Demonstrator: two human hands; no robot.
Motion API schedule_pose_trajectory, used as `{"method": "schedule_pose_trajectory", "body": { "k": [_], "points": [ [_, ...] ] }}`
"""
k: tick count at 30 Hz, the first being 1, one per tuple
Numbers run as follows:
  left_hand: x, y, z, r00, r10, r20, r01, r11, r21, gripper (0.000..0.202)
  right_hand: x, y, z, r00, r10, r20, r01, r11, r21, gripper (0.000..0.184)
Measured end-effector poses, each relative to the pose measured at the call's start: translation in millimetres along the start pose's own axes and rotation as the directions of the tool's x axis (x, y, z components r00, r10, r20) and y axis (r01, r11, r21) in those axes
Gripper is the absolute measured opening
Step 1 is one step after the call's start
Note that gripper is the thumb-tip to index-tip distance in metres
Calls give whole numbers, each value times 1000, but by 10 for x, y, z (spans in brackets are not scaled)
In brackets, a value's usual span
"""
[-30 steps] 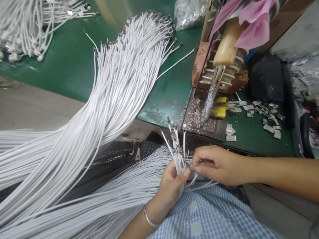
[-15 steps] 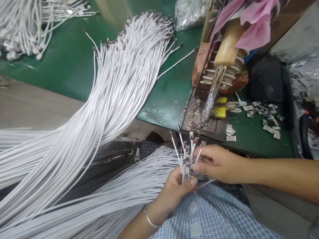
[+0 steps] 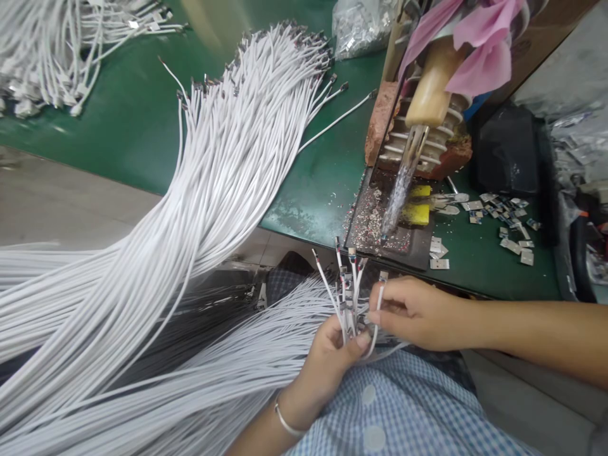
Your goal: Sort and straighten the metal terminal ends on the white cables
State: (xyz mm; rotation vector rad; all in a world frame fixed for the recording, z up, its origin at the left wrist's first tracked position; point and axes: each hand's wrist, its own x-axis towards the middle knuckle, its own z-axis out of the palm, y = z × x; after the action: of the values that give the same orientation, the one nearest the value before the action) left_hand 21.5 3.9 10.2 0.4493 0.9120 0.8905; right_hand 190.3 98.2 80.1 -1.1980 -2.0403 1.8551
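My left hand (image 3: 332, 358) grips a small bunch of white cables (image 3: 346, 297) over my lap, their connector ends standing up just below the table edge. My right hand (image 3: 418, 313) pinches one white cable (image 3: 379, 297) at the right side of that bunch, its metal tip pointing up. A silver bangle sits on my left wrist. A soldering iron (image 3: 408, 158) with a wooden handle rests in a stand on the green table (image 3: 323, 183), its tip above a dark tray (image 3: 380, 228) speckled with solder bits.
A large sheaf of white cables (image 3: 204, 190) fans from the table across my lap. Another cable heap (image 3: 52, 50) lies at the far left. Small metal shells (image 3: 503, 221) are scattered right of the tray. A plastic bag of parts (image 3: 361, 25) sits behind.
The bunch in my left hand has shifted right and its tips have spread. My right hand has pulled one cable apart from the bunch, at its right side.
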Motion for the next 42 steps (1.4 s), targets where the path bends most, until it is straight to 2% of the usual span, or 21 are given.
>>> {"method": "schedule_pose_trajectory", "body": {
  "k": [8, 13, 15, 20, 26, 30, 34, 39, 42],
  "points": [
    [16, 35, 2, 996, 21, -87, -25, 999, -39, 16, 0, 44, 34, 990, -119, 73, 129, 980, -154, 6],
    [12, 38, -10, 999, -42, -19, 43, 998, 38, 23, 10, 35, 16, 995, -87, -37, 80, 984, -159, 19],
    [12, 42, -12, 998, -69, 3, 69, 995, 75, 26, 14, 43, 13, 995, -96, -42, 88, 984, -152, 23],
    [9, 41, -7, 997, -70, 31, 65, 990, 123, 25, 1, 44, 11, 988, -153, -13, 151, 983, -101, 16],
    [7, 22, -29, 999, -42, 12, 40, 995, 86, 23, -11, 52, 15, 983, -177, -45, 167, 971, -172, 15],
    [4, 38, -46, 996, -70, 61, 62, 991, 117, 25, -6, 70, 5, 952, -306, 20, 304, 932, -195, 24],
    [-3, 53, -39, 993, -102, 65, 94, 988, 119, 27, -22, 74, -11, 939, -335, 80, 344, 902, -262, 22],
    [-4, 77, 2, 998, -63, -9, 63, 997, 51, 26, -24, 78, -7, 934, -350, 74, 354, 875, -330, 18],
    [3, 102, 23, 998, -22, -57, 22, 1000, -6, 27, -14, 55, -3, 953, -300, 38, 297, 905, -305, 18]
  ]
}}
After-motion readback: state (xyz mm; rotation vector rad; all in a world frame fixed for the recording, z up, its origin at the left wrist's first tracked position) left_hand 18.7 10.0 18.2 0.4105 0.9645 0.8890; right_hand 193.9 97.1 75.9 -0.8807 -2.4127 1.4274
